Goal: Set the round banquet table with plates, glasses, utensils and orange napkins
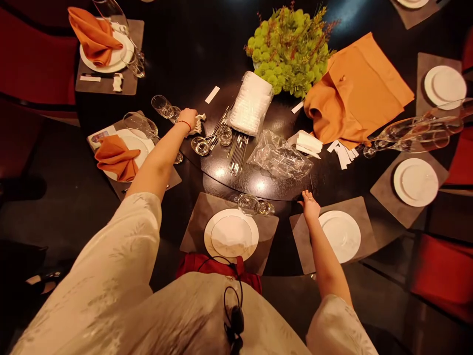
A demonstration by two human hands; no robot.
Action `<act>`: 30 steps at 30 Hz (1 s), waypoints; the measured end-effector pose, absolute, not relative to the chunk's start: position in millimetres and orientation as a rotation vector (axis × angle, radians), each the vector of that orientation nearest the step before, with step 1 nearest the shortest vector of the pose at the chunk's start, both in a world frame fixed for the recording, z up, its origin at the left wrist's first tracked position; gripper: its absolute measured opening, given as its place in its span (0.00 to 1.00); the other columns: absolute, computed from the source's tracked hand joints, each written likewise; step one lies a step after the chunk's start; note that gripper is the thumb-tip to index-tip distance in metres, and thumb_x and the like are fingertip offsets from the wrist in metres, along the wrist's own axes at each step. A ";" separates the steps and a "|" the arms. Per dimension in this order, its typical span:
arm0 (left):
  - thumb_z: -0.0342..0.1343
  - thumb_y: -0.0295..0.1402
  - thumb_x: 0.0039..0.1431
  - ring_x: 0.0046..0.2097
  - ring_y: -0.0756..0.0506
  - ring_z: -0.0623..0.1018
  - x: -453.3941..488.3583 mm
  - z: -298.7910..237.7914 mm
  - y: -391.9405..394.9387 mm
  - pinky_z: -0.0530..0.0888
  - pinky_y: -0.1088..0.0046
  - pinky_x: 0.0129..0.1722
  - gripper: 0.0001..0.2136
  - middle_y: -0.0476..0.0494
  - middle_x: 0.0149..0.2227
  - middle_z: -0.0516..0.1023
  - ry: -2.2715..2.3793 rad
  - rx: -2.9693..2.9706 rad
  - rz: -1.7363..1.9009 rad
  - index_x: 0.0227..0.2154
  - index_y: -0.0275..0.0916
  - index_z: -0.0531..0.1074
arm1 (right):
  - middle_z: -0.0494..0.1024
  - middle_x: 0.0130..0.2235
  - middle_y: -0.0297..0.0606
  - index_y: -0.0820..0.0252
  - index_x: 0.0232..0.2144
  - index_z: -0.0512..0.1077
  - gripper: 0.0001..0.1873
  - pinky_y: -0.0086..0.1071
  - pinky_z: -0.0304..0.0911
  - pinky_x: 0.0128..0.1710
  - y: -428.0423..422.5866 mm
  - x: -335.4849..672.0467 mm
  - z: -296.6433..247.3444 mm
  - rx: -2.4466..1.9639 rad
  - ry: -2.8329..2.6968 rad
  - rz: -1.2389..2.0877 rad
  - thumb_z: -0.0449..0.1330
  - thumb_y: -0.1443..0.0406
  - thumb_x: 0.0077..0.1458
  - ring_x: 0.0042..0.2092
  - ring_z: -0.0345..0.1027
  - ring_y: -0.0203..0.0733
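My left hand (188, 119) reaches across the dark round turntable (185, 69) at the left. Its fingers curl down at a small heap of white chopstick rests (198, 126); the fingertips are hidden, so what they hold cannot be seen. Close by stand small glasses (200, 146) and dark chopsticks with pale ends (238, 154). My right hand (309, 204) lies at the turntable's near edge, fingers stretched and apart, gripping nothing. Beside its wrist is a white plate (340, 236) on a grey placemat (364, 222).
On the turntable are a wrapped white stack (251, 103), crumpled clear plastic (281, 155), orange napkins (365, 84), white paper strips (343, 154) and a green flower arrangement (290, 49). Tall glasses (417, 133) lie at the right. A folded orange napkin (117, 158) sits on the left plate.
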State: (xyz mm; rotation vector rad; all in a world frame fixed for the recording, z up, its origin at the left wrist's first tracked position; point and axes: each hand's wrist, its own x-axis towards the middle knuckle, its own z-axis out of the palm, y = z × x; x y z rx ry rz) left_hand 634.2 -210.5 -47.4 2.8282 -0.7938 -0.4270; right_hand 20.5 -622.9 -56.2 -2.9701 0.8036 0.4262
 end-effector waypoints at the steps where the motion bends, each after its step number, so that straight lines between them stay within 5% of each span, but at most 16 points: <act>1: 0.47 0.36 0.64 0.63 0.31 0.66 629.6 -50.2 -212.5 0.55 0.43 0.63 0.23 0.30 0.52 0.70 -0.819 2.834 -0.448 0.49 0.16 0.71 | 0.64 0.65 0.46 0.59 0.62 0.64 0.28 0.41 0.64 0.58 -628.0 19.9 -52.6 -2.966 0.810 0.431 0.57 0.67 0.60 0.66 0.58 0.51; 5: 0.45 0.40 0.66 0.63 0.26 0.66 604.3 -55.6 -230.6 0.57 0.39 0.60 0.26 0.28 0.48 0.71 -0.765 2.829 -0.479 0.45 0.13 0.72 | 0.66 0.63 0.55 0.66 0.62 0.66 0.27 0.45 0.64 0.57 -622.7 39.0 -29.2 -2.968 1.095 0.483 0.46 0.74 0.62 0.64 0.61 0.53; 8: 0.46 0.36 0.66 0.61 0.26 0.68 586.4 -53.1 -243.8 0.59 0.38 0.59 0.23 0.26 0.45 0.71 -0.713 2.772 -0.425 0.41 0.12 0.72 | 0.75 0.51 0.67 0.73 0.51 0.75 0.22 0.48 0.67 0.49 -586.4 87.1 -8.1 -2.795 1.472 0.782 0.46 0.73 0.62 0.56 0.70 0.60; 13: 0.50 0.31 0.64 0.59 0.33 0.70 555.3 -24.7 -246.5 0.61 0.45 0.61 0.12 0.31 0.44 0.72 -0.716 2.450 -0.104 0.39 0.24 0.72 | 0.80 0.44 0.56 0.66 0.40 0.79 0.16 0.37 0.67 0.46 -501.8 200.6 3.7 -2.551 0.822 0.947 0.58 0.58 0.62 0.48 0.75 0.52; 17: 0.50 0.37 0.67 0.56 0.40 0.71 495.3 12.4 -227.6 0.65 0.57 0.61 0.11 0.37 0.45 0.71 -0.600 2.079 0.165 0.41 0.34 0.71 | 0.79 0.47 0.52 0.65 0.48 0.73 0.18 0.35 0.67 0.47 -460.8 261.3 -11.0 -2.586 0.746 0.652 0.58 0.57 0.63 0.48 0.74 0.49; 24: 0.58 0.46 0.60 0.39 0.50 0.76 296.7 24.2 -167.5 0.74 0.76 0.41 0.15 0.46 0.37 0.73 0.015 1.552 -0.012 0.40 0.38 0.71 | 0.75 0.50 0.55 0.64 0.54 0.65 0.18 0.38 0.68 0.49 -446.2 275.9 -32.9 -2.621 0.938 0.458 0.54 0.60 0.66 0.50 0.73 0.49; 30: 0.65 0.43 0.49 0.26 0.55 0.69 157.9 9.7 -128.0 0.67 0.82 0.26 0.15 0.53 0.27 0.69 0.417 1.387 -0.312 0.29 0.38 0.68 | 0.74 0.49 0.68 0.79 0.52 0.70 0.19 0.36 0.68 0.47 -452.1 274.6 -22.7 -2.661 1.196 0.514 0.47 0.72 0.65 0.52 0.73 0.50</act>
